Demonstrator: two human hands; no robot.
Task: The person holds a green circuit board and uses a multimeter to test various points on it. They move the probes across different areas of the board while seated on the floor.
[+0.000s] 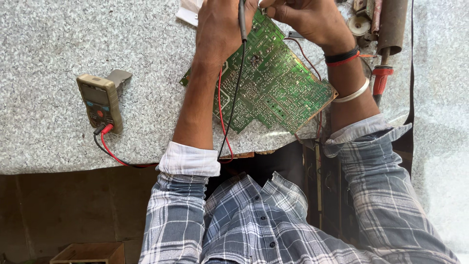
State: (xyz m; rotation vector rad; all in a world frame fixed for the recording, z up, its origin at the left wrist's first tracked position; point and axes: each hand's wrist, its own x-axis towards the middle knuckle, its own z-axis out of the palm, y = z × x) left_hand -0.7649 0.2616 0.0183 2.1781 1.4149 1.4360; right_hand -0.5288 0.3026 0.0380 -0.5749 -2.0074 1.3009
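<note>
A large green circuit board (273, 83) lies solder side up on the speckled grey worktop (44, 49). My left hand (220, 27) rests on the board's left part and grips a black test probe (242, 19); its black lead and a red lead run down along my forearm. My right hand (305, 17) is closed at the board's top edge; what it pinches is cut off by the frame. Both leads end at a tan multimeter (100, 100) lying to the left.
A red-handled tool (381, 80) and a rusty brown cylinder (392, 24) lie at the right, beside small white parts (359, 24). The worktop's front edge runs just under the board. A wooden box (88, 253) sits on the floor below.
</note>
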